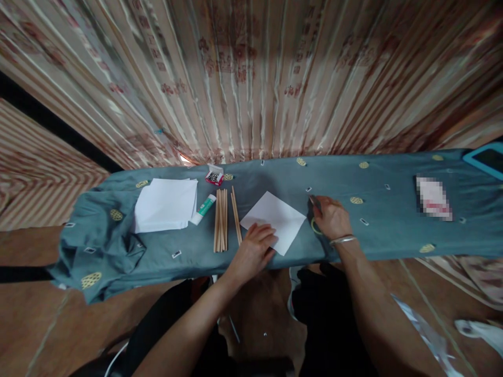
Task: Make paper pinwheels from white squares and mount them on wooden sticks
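A square white sheet of paper [281, 214] lies turned cornerwise on the cloth-covered table. My left hand [257, 241] rests flat on its near-left side, fingers stretched out. To the right of the sheet, my right hand [333, 215] is closed around a small dark tool [316, 203] with a pale tip; its kind is not clear. Beneath that hand shows a yellow ring shape [315, 226], which may be part of the tool or the cloth's print. Left of the sheet lie two loose thin wooden sticks [236, 212] and a row of several more sticks [220, 220].
A stack of white paper [165, 204] lies at the left, beside a green-and-white glue stick [203, 209]. Behind them sits a small open red box [214, 176] of small dark items. A blurred-out packet [434, 198] and a blue-edged device [487, 158] are at the right. A curtain [251, 78] hangs behind.
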Action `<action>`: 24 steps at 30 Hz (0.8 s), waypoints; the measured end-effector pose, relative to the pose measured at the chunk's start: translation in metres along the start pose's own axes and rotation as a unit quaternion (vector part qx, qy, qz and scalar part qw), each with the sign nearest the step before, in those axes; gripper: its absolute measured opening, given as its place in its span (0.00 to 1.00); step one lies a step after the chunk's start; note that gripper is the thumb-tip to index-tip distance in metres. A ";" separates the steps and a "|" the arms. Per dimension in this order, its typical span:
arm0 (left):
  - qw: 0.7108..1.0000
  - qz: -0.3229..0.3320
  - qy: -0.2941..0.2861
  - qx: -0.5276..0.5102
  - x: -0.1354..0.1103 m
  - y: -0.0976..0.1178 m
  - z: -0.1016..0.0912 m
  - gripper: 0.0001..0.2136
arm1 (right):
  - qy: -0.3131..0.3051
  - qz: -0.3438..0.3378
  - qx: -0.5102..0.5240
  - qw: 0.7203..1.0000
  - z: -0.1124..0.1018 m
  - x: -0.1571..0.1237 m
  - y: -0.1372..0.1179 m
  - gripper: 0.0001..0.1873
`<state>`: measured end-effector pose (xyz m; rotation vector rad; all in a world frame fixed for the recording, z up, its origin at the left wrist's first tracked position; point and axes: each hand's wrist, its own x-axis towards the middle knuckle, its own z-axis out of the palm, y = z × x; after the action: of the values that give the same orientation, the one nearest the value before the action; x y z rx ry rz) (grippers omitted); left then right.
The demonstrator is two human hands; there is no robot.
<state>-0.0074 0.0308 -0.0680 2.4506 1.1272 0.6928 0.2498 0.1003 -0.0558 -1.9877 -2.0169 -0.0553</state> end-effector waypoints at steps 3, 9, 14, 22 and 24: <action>0.998 -0.053 -0.006 0.024 -0.006 -0.008 -0.008 0.26 | 0.037 -0.051 0.066 0.996 0.002 -0.005 -0.011 0.20; 0.990 -0.115 0.008 0.088 -0.023 -0.027 -0.021 0.27 | 0.005 -0.179 0.178 0.968 0.017 -0.026 -0.042 0.20; 0.985 -0.116 0.020 0.130 -0.037 -0.044 -0.036 0.22 | -0.026 -0.219 0.193 0.956 0.018 -0.036 -0.052 0.21; 0.983 -0.085 0.045 0.156 -0.034 -0.042 -0.035 0.22 | -0.030 -0.240 0.178 0.954 0.015 -0.042 -0.052 0.20; 0.988 -0.059 0.041 0.139 -0.027 -0.038 -0.030 0.21 | -0.032 -0.246 0.185 0.951 0.014 -0.045 -0.056 0.19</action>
<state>-0.0631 0.0369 -0.0701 2.5724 1.4786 0.6438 0.1921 0.0584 -0.0701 -1.2490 -2.3133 0.2625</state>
